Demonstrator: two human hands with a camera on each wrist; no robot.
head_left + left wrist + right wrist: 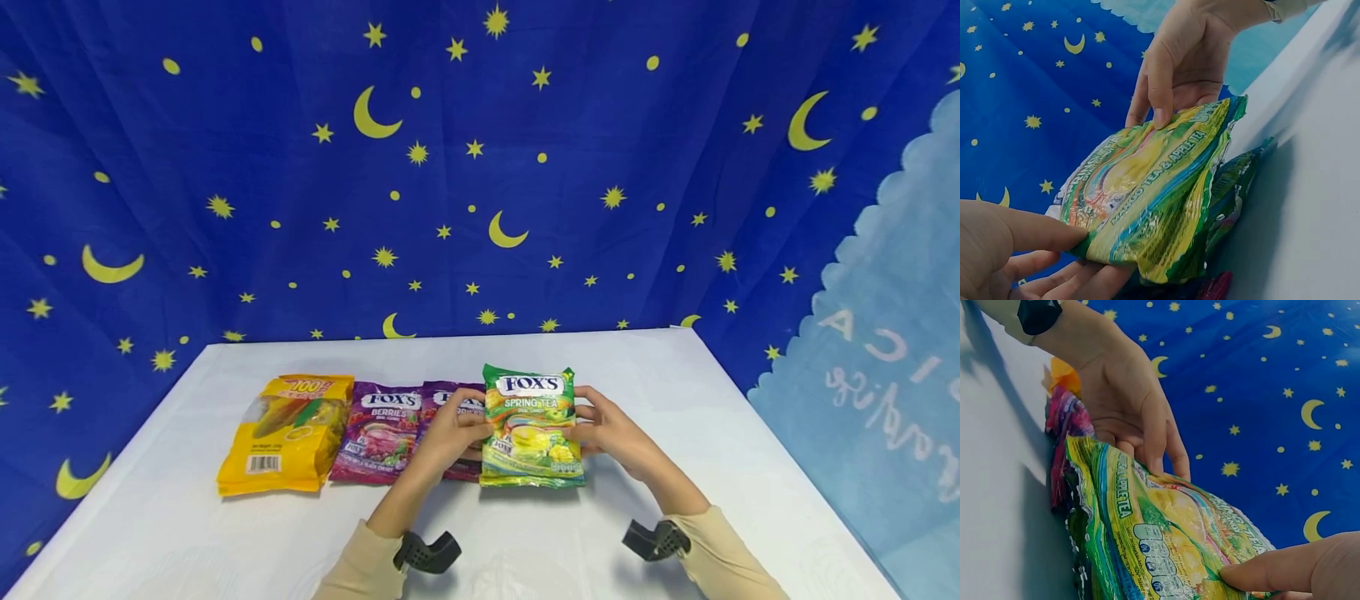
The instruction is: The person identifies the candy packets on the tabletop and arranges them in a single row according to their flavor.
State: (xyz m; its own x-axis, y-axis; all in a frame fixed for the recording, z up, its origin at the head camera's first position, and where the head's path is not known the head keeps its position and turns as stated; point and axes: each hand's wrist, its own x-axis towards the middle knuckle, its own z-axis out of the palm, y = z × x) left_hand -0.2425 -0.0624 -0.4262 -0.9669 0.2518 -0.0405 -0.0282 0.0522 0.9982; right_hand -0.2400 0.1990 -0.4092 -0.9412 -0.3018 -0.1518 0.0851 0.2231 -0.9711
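Note:
A green and yellow bag of Fox's Spring Tea candy (532,429) is held by its two sides, front toward the head camera. My left hand (450,429) pinches its left side, and in the left wrist view the thumb (1047,232) lies on the front with fingers behind. My right hand (611,429) grips the right side; its thumb (1285,565) presses the front in the right wrist view. Below the held bag, another dark green wrapper (1235,194) shows in the left wrist view. A purple Fox's bag (457,396) is partly hidden behind my left hand.
Left of my hands, a purple Fox's Berries bag (382,433) lies on the white table (247,550). At its left is a yellow-orange bag (288,433) with a barcode. A blue curtain (465,167) with moons and stars hangs behind the table.

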